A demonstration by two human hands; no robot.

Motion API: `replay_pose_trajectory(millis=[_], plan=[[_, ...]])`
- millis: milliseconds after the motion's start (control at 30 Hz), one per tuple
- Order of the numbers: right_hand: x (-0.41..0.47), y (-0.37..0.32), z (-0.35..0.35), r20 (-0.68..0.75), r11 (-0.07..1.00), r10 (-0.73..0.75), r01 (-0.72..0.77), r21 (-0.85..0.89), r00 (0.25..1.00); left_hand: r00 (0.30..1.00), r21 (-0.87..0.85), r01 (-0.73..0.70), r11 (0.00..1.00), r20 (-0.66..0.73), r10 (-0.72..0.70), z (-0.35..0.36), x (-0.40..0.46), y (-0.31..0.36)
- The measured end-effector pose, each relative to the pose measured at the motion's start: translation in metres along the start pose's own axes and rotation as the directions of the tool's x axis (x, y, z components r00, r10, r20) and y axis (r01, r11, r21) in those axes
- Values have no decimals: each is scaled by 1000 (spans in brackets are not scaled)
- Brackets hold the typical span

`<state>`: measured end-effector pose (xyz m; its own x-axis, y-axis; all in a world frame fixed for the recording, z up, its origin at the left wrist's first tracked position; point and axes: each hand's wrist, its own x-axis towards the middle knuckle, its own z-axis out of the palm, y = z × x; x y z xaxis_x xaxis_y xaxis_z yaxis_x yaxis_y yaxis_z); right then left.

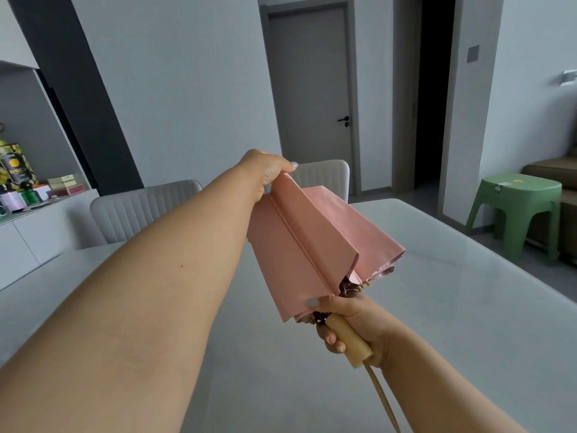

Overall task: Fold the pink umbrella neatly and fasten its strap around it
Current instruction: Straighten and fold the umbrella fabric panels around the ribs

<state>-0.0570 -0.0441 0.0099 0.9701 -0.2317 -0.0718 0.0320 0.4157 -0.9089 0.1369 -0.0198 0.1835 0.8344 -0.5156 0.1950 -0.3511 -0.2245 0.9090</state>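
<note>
One collapsed pink fabric umbrella (315,242) is held in the air above the pale grey glossy bench (452,307), at about the centre of the view, its canopy end pointing toward 11 o'clock and its handle toward 5 o'clock. The canopy panels hang in loose pleats, not yet wrapped together; no fastened strap can be made out around them.

The left hand (265,173), reaching in from 8 o'clock on a bare outstretched arm, pinches the far tip of one pink pleat between thumb and fingers. The right hand (349,323), coming from 5 o'clock, has its fingers curled around the single cream-coloured cylindrical handle (349,340), with its thumb pressed on the lower edge of the canopy. One cream cord loop (382,398) trails down from the handle's end.

Beyond the bench stand two light grey ribbed-back chairs (143,210). At 3 o'clock is one green plastic stool (515,210). At 12 o'clock is one closed grey door (309,98). At 9 o'clock a shelf (46,204) carries tins and small boxes, too cluttered to count.
</note>
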Motion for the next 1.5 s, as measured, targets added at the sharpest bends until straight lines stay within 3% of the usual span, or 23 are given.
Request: replay_pose_trajectory(millis=[133,233,400,500,633,833,1067,1267,1400,1467,1500], plan=[[0,-1,2,-49,1000,7,-7,5,999,994,-10,-90,996,-63,89,-5,-5,1],[1,-1,2,-82,1000,17,-17,-1,997,992,218,-125,968,24,122,-2,-18,0],[4,2,1,-135,1000,11,-12,-9,991,977,539,-95,837,214,-27,8,-41,-8],[4,2,-2,-147,1000,-1,-1,-17,989,968,461,-43,886,238,-77,6,-43,-19],[4,-2,-3,-104,999,-28,25,-31,994,984,204,-35,978,176,-1,4,-38,-39],[3,-3,-5,-85,995,-60,66,70,995,968,-107,56,993,249,-27,2,-53,-63],[2,-4,-5,-142,987,-112,127,97,983,953,-246,8,969,296,67,-2,-59,-85],[2,-4,-4,-212,990,-130,140,32,969,951,-230,-70,971,280,135,-1,-62,-97],[2,-4,-3,-240,989,-141,127,-73,960,955,-115,-134,984,248,159,3,-60,-99],[2,-4,-4,-250,985,-153,127,-116,956,959,158,-254,954,166,228,5,-54,-93],[3,-4,-4,-253,982,-160,129,-135,954,952,354,-305,884,119,281,7,-52,-89]])
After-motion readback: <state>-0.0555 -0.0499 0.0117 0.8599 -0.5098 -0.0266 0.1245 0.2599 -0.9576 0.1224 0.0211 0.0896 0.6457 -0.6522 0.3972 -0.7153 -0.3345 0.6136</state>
